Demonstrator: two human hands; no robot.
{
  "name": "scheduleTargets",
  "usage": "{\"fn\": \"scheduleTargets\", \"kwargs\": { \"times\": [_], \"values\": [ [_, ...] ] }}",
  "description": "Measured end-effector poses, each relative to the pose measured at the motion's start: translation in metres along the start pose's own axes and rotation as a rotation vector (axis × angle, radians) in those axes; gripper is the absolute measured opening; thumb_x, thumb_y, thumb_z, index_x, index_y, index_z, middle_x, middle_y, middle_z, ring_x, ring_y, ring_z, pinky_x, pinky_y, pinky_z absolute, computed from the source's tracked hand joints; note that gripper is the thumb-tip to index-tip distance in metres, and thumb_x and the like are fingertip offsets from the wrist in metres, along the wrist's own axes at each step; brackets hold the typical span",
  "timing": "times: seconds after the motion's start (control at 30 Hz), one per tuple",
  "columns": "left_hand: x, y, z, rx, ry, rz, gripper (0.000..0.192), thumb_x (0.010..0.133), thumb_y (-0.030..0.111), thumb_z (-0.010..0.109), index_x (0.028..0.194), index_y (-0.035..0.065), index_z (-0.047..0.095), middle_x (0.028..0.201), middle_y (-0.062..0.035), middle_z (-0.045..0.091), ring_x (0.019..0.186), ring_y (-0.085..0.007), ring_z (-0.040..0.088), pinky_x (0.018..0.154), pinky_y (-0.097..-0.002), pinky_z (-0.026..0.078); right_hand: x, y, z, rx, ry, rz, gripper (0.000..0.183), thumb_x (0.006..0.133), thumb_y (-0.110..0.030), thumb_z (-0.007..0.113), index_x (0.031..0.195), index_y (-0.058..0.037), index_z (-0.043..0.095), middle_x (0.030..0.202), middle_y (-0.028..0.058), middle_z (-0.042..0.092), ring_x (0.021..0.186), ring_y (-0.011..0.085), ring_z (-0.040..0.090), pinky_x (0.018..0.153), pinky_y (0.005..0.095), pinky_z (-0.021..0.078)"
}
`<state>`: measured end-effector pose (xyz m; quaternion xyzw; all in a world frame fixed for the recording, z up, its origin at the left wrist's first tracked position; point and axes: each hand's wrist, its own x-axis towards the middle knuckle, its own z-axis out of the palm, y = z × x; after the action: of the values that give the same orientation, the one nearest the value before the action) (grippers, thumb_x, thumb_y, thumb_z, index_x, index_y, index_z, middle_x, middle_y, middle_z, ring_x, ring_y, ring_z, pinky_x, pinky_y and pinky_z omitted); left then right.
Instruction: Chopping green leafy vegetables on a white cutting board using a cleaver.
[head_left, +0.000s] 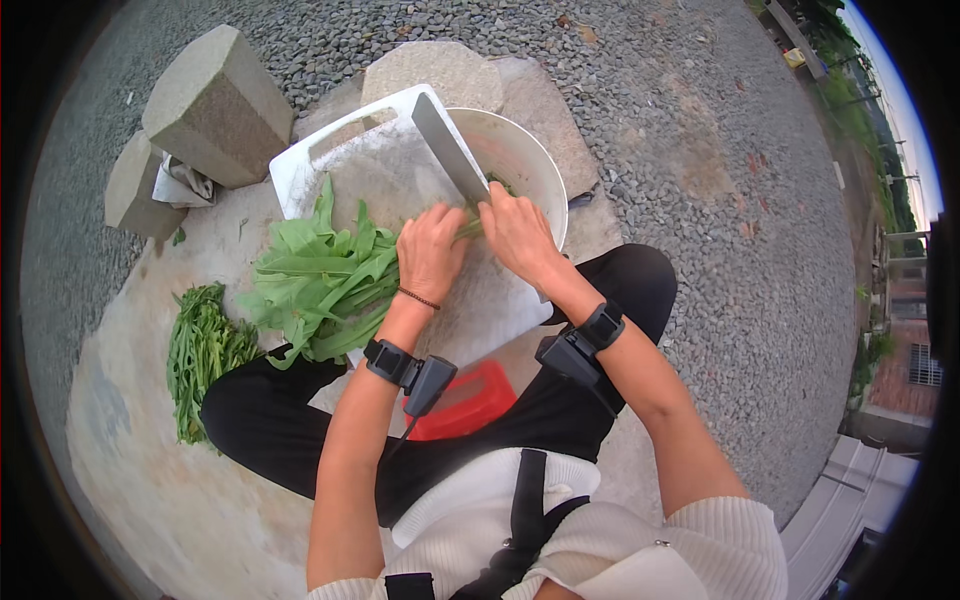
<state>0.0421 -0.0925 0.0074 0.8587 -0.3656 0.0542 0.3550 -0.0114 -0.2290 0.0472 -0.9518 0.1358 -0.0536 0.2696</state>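
Note:
My left hand (431, 251) is closed around the stems of a bunch of leafy greens (322, 270) lying on a white plastic cutting board (491, 300). The leaves spread to the left, over the board's edge. My right hand (521, 229) grips a cleaver, its broad blade (450, 146) pointing away from me across the board's right side. Its handle is hidden in my fingers. Some stems pass between the two hands, close to the blade. Partly under the board's right edge stands a white bucket (551, 161) with bits of green inside.
A second pile of greens (199, 360) lies on the concrete slab (135, 390) by my left knee. Between my legs is a red plastic stool or container (465, 401). Hexagonal concrete blocks (217, 105) stand at the far left, and gravel (735, 300) surrounds the slab.

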Motion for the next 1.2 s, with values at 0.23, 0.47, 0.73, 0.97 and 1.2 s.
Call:
{"fn": "scheduleTargets", "kwargs": {
  "times": [0.23,0.47,0.73,0.97,1.2],
  "values": [
    [0.0,0.002,0.001,-0.013,0.025,-0.04,0.028,0.064,0.008,0.075,0.086,0.0091,0.058,0.082,-0.0064,0.057,0.078,-0.0307,0.059,0.065,-0.04,0.044,0.0,0.024,-0.02,0.13,0.106,0.054,0.024,0.09,-0.017,0.051,0.093,0.0076,0.052,0.073,0.0326,0.058,0.076,0.0507,0.056,0.067,0.0543,0.044],
    [0.0,0.003,-0.002,-0.021,0.01,-0.116,0.028,0.065,0.008,0.075,0.085,0.0085,0.057,0.085,-0.0069,0.06,0.078,-0.032,0.06,0.063,-0.0414,0.046,-0.043,-0.006,-0.061,0.11,-0.123,0.071,0.02,0.09,-0.015,0.05,0.089,0.005,0.05,0.07,0.032,0.056,0.075,0.0504,0.056,0.066,0.0542,0.0435],
    [0.001,0.004,0.0,-0.013,-0.009,-0.097,0.027,0.064,0.008,0.075,0.084,0.0078,0.057,0.083,-0.0075,0.06,0.077,-0.0325,0.06,0.064,-0.0416,0.045,-0.053,-0.012,-0.059,0.002,-0.211,0.041,0.017,0.09,-0.013,0.051,0.092,0.0038,0.047,0.071,0.0297,0.059,0.072,0.05,0.057,0.064,0.0556,0.0459],
    [-0.004,0.0,0.004,0.042,0.01,-0.054,0.027,0.065,0.011,0.075,0.087,0.0091,0.06,0.085,-0.0059,0.06,0.078,-0.0305,0.059,0.07,-0.041,0.045,-0.01,-0.016,-0.001,-0.015,-0.095,0.034,0.017,0.089,-0.012,0.051,0.093,0.0037,0.048,0.072,0.0294,0.06,0.074,0.0506,0.058,0.066,0.0555,0.0472],
    [-0.015,0.007,-0.01,0.317,-0.05,0.128,0.051,0.068,0.021,0.076,0.116,0.0151,0.058,0.117,-0.0045,0.059,0.112,-0.022,0.053,0.106,-0.0485,0.029,-0.006,0.003,-0.011,0.172,0.047,0.005,0.022,0.089,-0.015,0.053,0.089,0.006,0.051,0.074,0.0328,0.059,0.073,0.05,0.059,0.066,0.0553,0.0465]
  ]
}}
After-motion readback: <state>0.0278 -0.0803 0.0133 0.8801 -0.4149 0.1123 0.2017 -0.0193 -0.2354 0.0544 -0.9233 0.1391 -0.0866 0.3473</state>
